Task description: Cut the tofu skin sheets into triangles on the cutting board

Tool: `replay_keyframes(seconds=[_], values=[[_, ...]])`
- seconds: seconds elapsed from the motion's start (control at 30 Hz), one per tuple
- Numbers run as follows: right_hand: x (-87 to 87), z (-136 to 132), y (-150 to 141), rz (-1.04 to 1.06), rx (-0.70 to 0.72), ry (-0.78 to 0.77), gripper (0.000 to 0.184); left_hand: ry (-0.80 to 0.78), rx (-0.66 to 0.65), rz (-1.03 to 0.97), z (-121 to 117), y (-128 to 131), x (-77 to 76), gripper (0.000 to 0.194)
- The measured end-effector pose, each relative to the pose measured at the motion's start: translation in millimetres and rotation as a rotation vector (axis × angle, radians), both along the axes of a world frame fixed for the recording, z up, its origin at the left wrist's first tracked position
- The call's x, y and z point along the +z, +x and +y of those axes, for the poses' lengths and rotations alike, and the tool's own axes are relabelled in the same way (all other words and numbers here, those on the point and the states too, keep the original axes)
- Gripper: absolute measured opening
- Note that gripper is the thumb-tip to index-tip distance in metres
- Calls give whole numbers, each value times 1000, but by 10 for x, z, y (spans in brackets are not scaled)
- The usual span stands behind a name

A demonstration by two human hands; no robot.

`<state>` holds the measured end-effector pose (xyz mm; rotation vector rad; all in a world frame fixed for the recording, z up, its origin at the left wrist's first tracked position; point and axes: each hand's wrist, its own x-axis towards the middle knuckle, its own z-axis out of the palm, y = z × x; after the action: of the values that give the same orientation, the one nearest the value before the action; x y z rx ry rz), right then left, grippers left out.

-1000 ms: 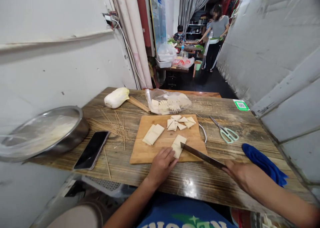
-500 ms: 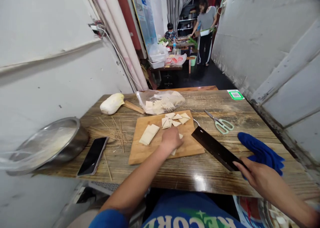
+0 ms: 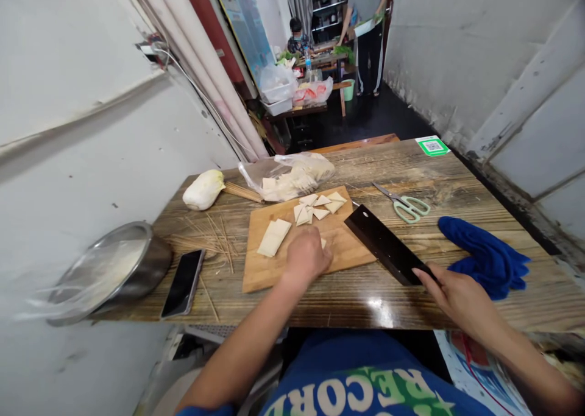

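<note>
My left hand [image 3: 309,254] is on the wooden cutting board [image 3: 258,276], its fingers curled closed around a pale tofu-sheet piece [image 3: 323,243] that is mostly hidden; only a corner shows. Beyond that hand lie several tofu-sheet triangles [image 3: 321,213] in a loose cluster. To its left is a stack of rectangular tofu sheets [image 3: 274,237]. My right hand [image 3: 445,285] grips the handle of a dark, wide-bladed cleaver [image 3: 381,242]. The blade points up and left, its far end over the board's right edge, apart from my left hand.
Behind the board are a clear bag [image 3: 292,178] of tofu sheets, a cabbage [image 3: 203,190] and skewers [image 3: 214,239]. A phone [image 3: 183,283] and metal basin [image 3: 158,260] sit left. Scissors [image 3: 404,206] and a blue cloth [image 3: 484,257] lie right. Two people are at a far table.
The view has tilted downward and shifted. My left hand has drawn slightly toward me, and the tofu corner below its fingers is hidden. The cleaver stays in my right hand, right of the board.
</note>
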<state>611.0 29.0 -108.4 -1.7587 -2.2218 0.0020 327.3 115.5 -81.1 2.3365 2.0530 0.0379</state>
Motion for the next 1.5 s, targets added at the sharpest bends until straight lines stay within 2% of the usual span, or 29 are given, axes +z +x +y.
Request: replay_keyframes(seconds=[0.1, 0.2, 0.37, 0.43, 0.53, 0.6, 0.67, 0.8, 0.97, 1.13, 1.2, 1.27, 1.4, 1.5], values=[[-12, 3, -16, 6, -14, -4, 50, -2, -12, 25, -195, -16, -122, 34], [-12, -1, -36, 12, -4, -10, 48, 34, -16, -29, -295, -93, -243, 44], [-21, -6, -50, 19, -8, 6, 48, 7, -86, -138, -208, -224, -316, 61], [-27, -10, -53, 11, -15, 7, 47, -40, -188, -184, -77, -232, -278, 67], [-20, -20, -65, 10, -22, -5, 45, -148, -472, -254, 153, -219, -180, 68], [-5, -29, -78, 13, -21, -20, 44, -197, -602, -284, 257, -214, -130, 67], [14, -37, -89, 23, -24, -40, 42, -171, -599, -291, 287, -221, -114, 68], [42, -41, -97, 41, -35, -94, 38, -90, -472, -251, 204, -246, -153, 61], [53, -35, -102, 42, -55, -136, 37, -103, -511, -252, 193, -238, -152, 37], [54, -27, -114, 27, -72, -168, 36, -89, -518, -251, 225, -234, -135, 37], [68, -25, -118, 5, -72, -179, 36, -36, -514, -254, 180, -258, -183, 45], [89, -26, -118, -34, -67, -180, 34, 85, -519, -259, 99, -291, -284, 51], [157, -26, -115, -133, 51, -175, 27, 420, -598, -327, -104, -341, -588, 28], [261, 4, -141, -180, 121, -150, 27, 583, -646, -366, -212, -337, -778, 25]])
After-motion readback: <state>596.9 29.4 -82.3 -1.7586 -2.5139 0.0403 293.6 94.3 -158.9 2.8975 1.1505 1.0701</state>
